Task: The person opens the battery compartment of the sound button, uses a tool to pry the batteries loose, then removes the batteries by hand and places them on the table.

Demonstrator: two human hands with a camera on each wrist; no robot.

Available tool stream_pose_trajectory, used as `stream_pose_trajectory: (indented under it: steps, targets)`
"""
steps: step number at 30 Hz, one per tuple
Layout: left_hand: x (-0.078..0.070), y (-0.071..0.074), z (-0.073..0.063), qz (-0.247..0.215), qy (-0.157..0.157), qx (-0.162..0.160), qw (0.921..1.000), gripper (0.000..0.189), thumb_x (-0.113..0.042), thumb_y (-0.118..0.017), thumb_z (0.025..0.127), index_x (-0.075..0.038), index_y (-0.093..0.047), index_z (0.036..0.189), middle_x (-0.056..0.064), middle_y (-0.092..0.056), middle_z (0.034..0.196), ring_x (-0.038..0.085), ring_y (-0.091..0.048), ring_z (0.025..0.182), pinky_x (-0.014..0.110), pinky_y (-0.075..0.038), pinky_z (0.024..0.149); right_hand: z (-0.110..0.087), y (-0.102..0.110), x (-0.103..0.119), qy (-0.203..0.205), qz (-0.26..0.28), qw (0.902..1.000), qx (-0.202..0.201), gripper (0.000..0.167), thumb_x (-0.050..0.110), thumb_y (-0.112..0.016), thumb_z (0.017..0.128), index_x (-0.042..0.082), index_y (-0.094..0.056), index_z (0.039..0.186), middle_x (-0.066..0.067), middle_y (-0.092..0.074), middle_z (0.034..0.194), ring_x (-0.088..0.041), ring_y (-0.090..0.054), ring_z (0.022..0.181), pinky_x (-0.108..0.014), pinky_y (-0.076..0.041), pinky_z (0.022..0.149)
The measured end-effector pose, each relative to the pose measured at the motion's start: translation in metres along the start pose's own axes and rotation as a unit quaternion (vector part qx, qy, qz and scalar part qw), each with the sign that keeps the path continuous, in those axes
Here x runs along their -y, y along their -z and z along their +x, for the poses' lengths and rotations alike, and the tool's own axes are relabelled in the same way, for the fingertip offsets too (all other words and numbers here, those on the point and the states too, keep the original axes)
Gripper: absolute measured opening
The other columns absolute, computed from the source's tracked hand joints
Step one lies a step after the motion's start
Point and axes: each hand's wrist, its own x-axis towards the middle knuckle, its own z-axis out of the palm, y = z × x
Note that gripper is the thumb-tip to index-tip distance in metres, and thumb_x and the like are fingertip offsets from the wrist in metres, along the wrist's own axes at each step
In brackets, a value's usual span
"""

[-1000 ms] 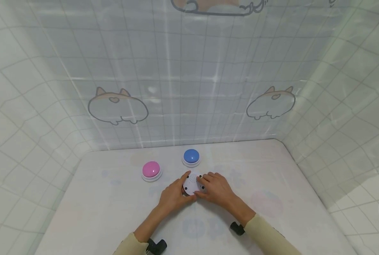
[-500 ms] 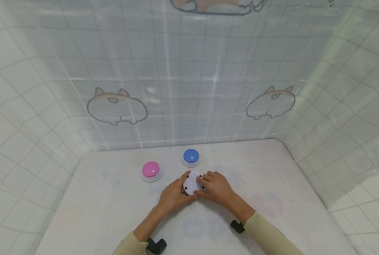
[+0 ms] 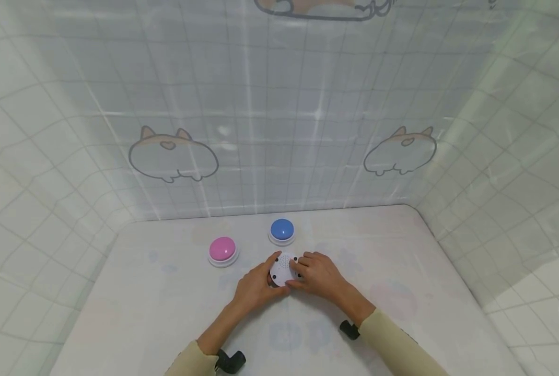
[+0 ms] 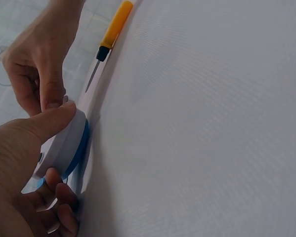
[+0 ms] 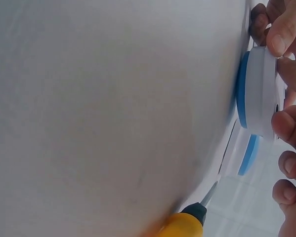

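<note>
A round white push button (image 3: pixel 281 267) lies upside down between both hands, its perforated base with dark feet facing up. Its blue dome is turned to the table, as the right wrist view shows on the button's side (image 5: pixel 261 94). My left hand (image 3: pixel 256 286) grips the rim, thumb on the near side and fingers around the left. My right hand (image 3: pixel 321 277) has curled fingers and thumb on the right part of the base; what its fingertips touch there is partly hidden. A screwdriver (image 4: pixel 116 25) with a yellow handle lies on the table; the head view does not show it.
A blue-domed button (image 3: pixel 282 230) stands upright behind the hands, and a pink-domed button (image 3: pixel 222 249) stands to its left. Tiled-pattern walls (image 3: pixel 279 172) enclose the white table (image 3: pixel 166 313) at the back and sides. Black camera mounts (image 3: pixel 231 362) sit at the wrists.
</note>
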Motion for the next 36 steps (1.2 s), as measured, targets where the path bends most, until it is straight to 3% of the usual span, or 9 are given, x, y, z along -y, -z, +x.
stream_pose_trajectory:
  steps: [5,9,20,36]
  targets:
    - [0.000,-0.001,0.000,-0.002,0.000,-0.001,1.0000,0.094,-0.054,-0.083,0.075,-0.027,-0.040,0.154,-0.007,-0.056,0.088,0.011,-0.049,0.076,0.029,-0.038,0.060,0.000,-0.002,-0.003,0.020,0.009,0.9998,0.000,0.048,0.058,-0.076,0.083,0.016,-0.077,0.107,0.010,-0.064,0.075,-0.008,-0.059,0.075,-0.027,-0.055,0.083]
    - [0.001,-0.001,0.001,-0.004,0.001,0.002,1.0000,0.094,-0.054,-0.084,0.074,-0.028,-0.040,0.154,-0.006,-0.058,0.089,0.012,-0.050,0.076,0.029,-0.039,0.061,0.002,-0.002,-0.006,0.050,0.013,0.9987,-0.003,0.044,0.055,-0.076,0.084,0.015,-0.078,0.104,0.010,-0.060,0.071,-0.007,-0.053,0.070,-0.023,-0.053,0.075]
    - [0.001,0.001,0.004,-0.023,0.004,0.010,0.9997,0.094,-0.052,-0.085,0.074,-0.026,-0.042,0.153,0.007,-0.068,0.122,0.016,-0.055,0.086,0.035,-0.046,0.071,0.005,-0.005,-0.014,0.144,0.004,0.9887,-0.041,0.034,0.045,-0.079,0.084,0.014,-0.077,0.099,0.009,-0.066,0.072,-0.006,-0.053,0.066,-0.018,-0.047,0.061]
    - [0.000,0.004,0.005,-0.016,0.000,0.015,0.9998,0.093,-0.055,-0.084,0.074,-0.027,-0.042,0.153,0.011,-0.068,0.125,0.020,-0.063,0.094,0.040,-0.051,0.075,0.007,-0.005,-0.015,0.174,-0.009,0.9841,-0.034,0.030,0.041,-0.074,0.090,0.012,-0.077,0.100,0.008,-0.069,0.075,-0.003,-0.055,0.067,-0.016,-0.048,0.063]
